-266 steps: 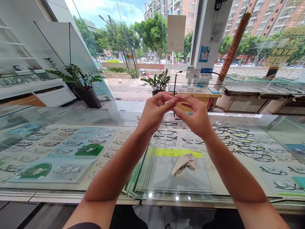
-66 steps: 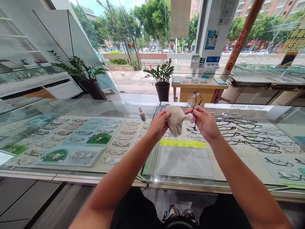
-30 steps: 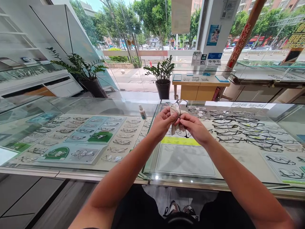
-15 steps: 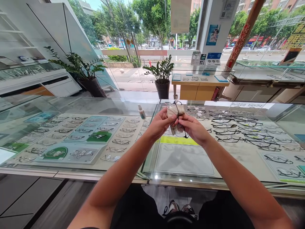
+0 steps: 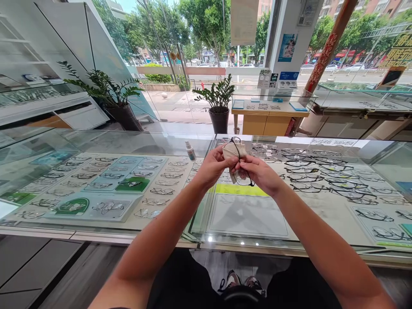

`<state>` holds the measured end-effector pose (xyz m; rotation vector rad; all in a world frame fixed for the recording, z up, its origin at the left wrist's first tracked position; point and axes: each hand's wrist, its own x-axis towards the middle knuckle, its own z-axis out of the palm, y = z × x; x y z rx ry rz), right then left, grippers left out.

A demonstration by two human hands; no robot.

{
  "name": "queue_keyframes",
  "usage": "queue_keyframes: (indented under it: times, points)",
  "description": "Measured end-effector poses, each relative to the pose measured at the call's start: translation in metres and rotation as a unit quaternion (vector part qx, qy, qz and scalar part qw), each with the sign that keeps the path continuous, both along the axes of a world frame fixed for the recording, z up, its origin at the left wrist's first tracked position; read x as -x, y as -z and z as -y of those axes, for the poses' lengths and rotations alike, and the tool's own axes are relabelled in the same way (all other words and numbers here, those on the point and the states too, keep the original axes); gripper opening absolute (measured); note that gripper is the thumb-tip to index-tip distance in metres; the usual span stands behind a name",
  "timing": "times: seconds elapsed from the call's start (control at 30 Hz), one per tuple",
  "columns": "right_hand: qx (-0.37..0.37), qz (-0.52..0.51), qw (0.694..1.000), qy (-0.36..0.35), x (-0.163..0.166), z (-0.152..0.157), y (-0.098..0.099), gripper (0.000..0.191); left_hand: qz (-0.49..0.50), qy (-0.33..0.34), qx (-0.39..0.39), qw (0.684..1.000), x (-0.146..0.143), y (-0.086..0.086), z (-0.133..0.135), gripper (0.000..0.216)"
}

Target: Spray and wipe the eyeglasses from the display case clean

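Above the glass counter I hold a pair of dark-framed glasses (image 5: 252, 183) turned on end, one lens up and one down. A pale cleaning cloth (image 5: 230, 150) is folded over the upper lens, and part of it hangs behind the lower one. My left hand (image 5: 216, 165) pinches the cloth against the upper lens, its thumb in front. My right hand (image 5: 260, 172) is closed on the frame near the middle, its fingertips meeting the left thumb. The fingers behind the cloth are hidden.
A small white spray bottle (image 5: 190, 152) stands on the counter left of my hands. Under the glass top (image 5: 247, 214) lie rows of eyeglasses (image 5: 302, 169). Beyond the counter are a potted plant (image 5: 219, 118) and a wooden display table (image 5: 268, 122).
The cloth and glasses have shifted very slightly left in view, and the cloth lies a little flatter over the upper lens. Both hands keep their hold.
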<state>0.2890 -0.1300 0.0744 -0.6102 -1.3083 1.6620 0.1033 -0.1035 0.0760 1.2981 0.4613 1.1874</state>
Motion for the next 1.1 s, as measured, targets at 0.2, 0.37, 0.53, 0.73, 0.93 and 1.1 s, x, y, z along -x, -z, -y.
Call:
queue_keyframes:
  times: [0.2, 0.37, 0.53, 0.73, 0.93, 1.1]
  points:
    - [-0.025, 0.033, 0.999, -0.019, 0.000, -0.001, 0.002, 0.027, -0.007, -0.043, -0.030, 0.999, -0.001, 0.003, 0.001, 0.034]
    - [-0.031, 0.049, 0.998, -0.016, 0.000, -0.004, 0.003, 0.026, -0.015, -0.071, -0.029, 0.997, -0.002, 0.004, 0.001, 0.039]
    - [-0.039, 0.067, 0.997, -0.015, -0.006, -0.005, 0.000, 0.020, -0.041, -0.021, -0.040, 0.998, 0.007, 0.002, -0.004, 0.036]
    - [-0.026, 0.055, 0.998, -0.010, -0.015, -0.008, 0.000, 0.018, -0.052, 0.037, -0.037, 0.997, 0.016, -0.003, -0.007, 0.031]
    - [-0.011, 0.047, 0.999, -0.007, -0.010, -0.005, 0.001, 0.021, -0.052, 0.026, -0.046, 0.997, 0.009, 0.002, -0.004, 0.031]
    - [-0.015, 0.049, 0.998, -0.024, -0.005, -0.002, 0.001, 0.021, -0.057, 0.003, -0.041, 0.998, 0.008, 0.003, -0.003, 0.028]
